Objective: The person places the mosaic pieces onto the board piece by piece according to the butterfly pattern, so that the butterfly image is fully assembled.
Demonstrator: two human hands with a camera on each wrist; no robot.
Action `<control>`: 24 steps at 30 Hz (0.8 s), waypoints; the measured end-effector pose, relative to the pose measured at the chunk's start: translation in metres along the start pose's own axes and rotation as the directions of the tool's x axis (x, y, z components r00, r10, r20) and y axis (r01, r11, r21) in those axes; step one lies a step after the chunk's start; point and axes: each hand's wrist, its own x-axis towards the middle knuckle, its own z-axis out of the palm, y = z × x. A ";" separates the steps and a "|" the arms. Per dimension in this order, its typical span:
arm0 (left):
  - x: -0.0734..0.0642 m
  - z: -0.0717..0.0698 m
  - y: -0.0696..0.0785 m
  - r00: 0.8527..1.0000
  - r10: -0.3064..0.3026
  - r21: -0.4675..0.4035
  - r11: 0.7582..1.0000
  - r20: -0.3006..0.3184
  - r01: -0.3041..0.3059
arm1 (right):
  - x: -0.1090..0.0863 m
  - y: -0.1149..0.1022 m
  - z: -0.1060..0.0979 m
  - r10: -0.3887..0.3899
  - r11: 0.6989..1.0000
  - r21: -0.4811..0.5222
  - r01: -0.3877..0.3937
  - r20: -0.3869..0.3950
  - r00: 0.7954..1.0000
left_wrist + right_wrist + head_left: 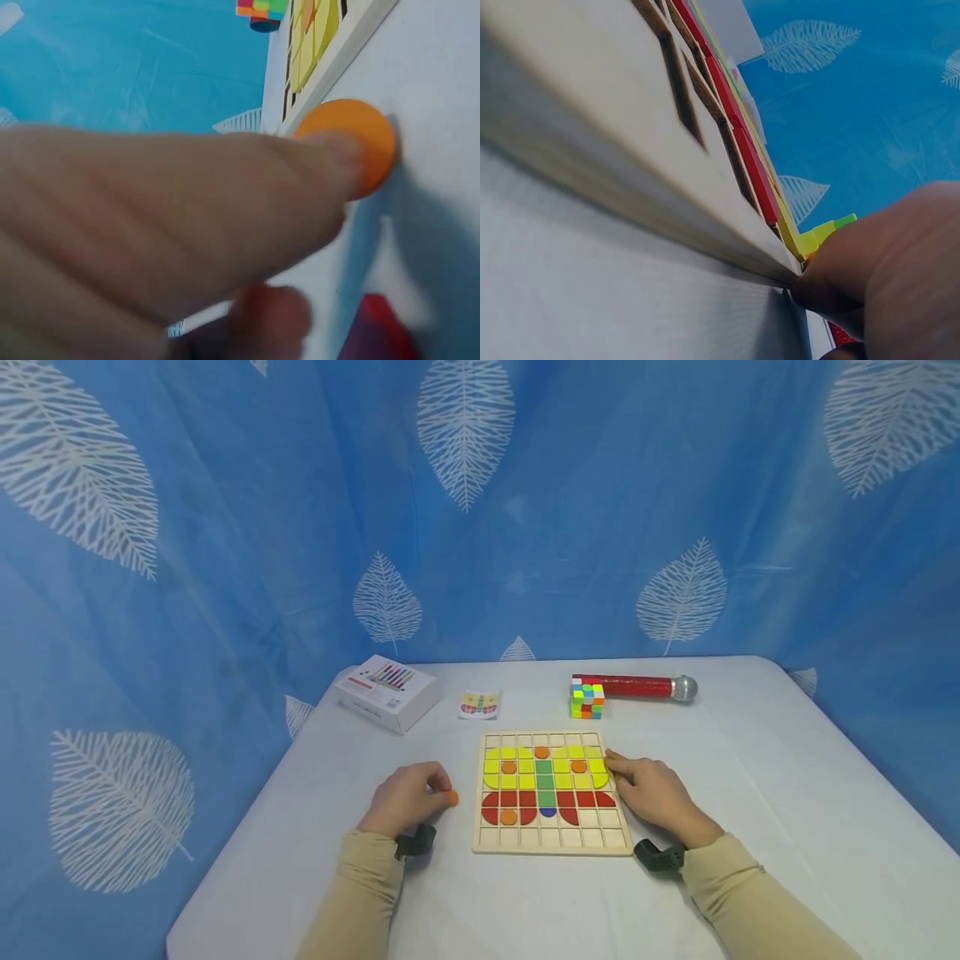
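Beside the wooden puzzle board (552, 845), the left hand (406, 797) pinches 1 orange disc (452, 797) (fingers curled); the right hand (654, 792) fingers lie straight, touching the board's edge.

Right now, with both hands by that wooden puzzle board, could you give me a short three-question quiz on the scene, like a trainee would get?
1. True or false: the left hand pinches a small round orange wooden piece.
2. Which hand touches the square wooden grid board at its edge?
3. What lies behind the multicoloured puzzle cube: A) red glittery microphone, B) white cardboard box?

Key: 1 true; 2 the right hand; 3 A.
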 end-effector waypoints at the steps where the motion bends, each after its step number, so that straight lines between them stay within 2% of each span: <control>1: 0.000 0.001 0.002 1.000 0.011 0.002 1.000 -0.015 -0.011 | 0.000 0.000 0.000 0.000 1.000 0.000 0.000 0.000 1.000; 3: -0.001 0.005 0.010 0.998 0.042 0.002 0.999 -0.042 -0.042 | 0.000 0.000 0.000 -0.001 1.000 0.002 0.001 -0.003 1.000; 6: -0.004 0.015 0.028 0.990 0.126 -0.018 0.992 -0.062 -0.127 | -0.001 0.000 0.000 -0.009 1.000 0.000 0.009 -0.013 1.000; 11: -0.012 0.037 0.067 0.957 0.283 -0.054 0.957 -0.064 -0.286 | 0.001 0.000 0.001 -0.015 1.000 -0.007 0.014 -0.022 1.000; 13: -0.013 0.045 0.082 0.946 0.318 -0.049 0.946 -0.062 -0.321 | 0.001 0.000 0.001 -0.012 1.000 -0.003 0.012 -0.021 1.000; 19: -0.008 0.059 0.119 0.931 0.366 -0.042 0.930 -0.021 -0.366 | 0.000 0.001 0.000 -0.009 1.000 0.003 0.009 -0.021 1.000; 24: -0.001 0.073 0.137 0.897 0.443 0.021 0.897 -0.005 -0.442 | 0.000 0.002 0.000 -0.023 1.000 0.016 0.023 -0.032 0.999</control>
